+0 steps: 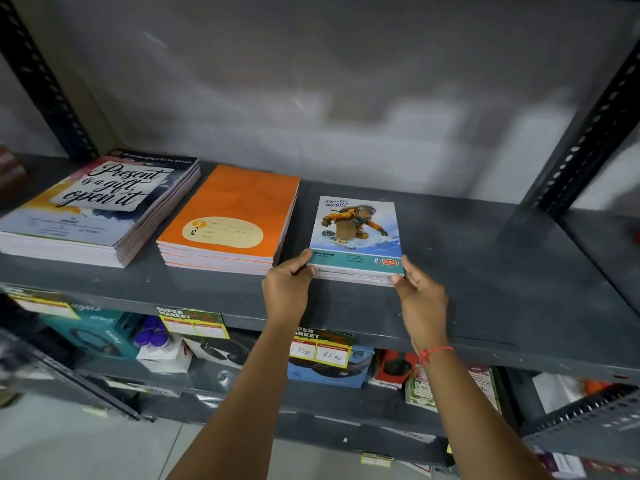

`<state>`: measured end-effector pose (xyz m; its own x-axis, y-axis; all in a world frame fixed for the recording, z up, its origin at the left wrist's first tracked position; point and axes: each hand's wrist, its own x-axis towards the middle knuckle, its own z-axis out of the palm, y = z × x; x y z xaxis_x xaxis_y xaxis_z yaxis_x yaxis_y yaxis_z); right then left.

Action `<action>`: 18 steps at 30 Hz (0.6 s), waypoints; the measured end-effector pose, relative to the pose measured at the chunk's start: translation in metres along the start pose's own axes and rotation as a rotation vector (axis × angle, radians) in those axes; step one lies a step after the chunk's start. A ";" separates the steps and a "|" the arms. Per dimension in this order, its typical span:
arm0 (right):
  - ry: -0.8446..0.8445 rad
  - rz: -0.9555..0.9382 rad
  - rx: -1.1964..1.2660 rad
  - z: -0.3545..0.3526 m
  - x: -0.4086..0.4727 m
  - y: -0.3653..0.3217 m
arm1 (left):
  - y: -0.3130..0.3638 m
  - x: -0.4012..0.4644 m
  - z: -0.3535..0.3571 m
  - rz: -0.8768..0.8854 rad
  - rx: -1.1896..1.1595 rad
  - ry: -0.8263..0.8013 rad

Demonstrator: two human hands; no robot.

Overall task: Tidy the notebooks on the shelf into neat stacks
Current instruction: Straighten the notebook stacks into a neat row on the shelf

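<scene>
Meanwhile, at centre frame, the left hand [287, 284] and right hand [420, 296] are pinching, fingers curled, the near corners of the small notebook stack [356, 237] on the grey shelf [485, 271], apparently squaring it; next likely aligning it beside the orange stack [232, 216].

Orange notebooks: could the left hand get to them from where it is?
Probably yes: the orange stack lies just beside the left hand, nothing between, though that hand is gripping the snowboarder stack.
</scene>
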<state>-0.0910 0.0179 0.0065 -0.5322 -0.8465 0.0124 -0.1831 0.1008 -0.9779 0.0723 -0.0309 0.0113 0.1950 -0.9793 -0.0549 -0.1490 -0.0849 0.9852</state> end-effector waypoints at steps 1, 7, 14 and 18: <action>0.010 0.001 0.001 0.001 0.001 0.001 | 0.000 0.000 0.001 -0.002 -0.003 0.008; 0.046 0.010 0.013 0.003 0.003 0.002 | 0.002 0.001 0.003 -0.028 -0.020 0.050; 0.082 0.006 0.016 0.004 0.006 0.004 | -0.002 0.005 0.003 -0.025 -0.024 0.068; 0.085 0.001 0.015 0.005 0.005 0.004 | -0.005 0.009 0.004 -0.013 -0.049 0.060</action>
<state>-0.0900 0.0111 0.0015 -0.6011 -0.7987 0.0286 -0.1704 0.0932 -0.9810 0.0708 -0.0398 0.0047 0.2542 -0.9653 -0.0595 -0.0991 -0.0872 0.9912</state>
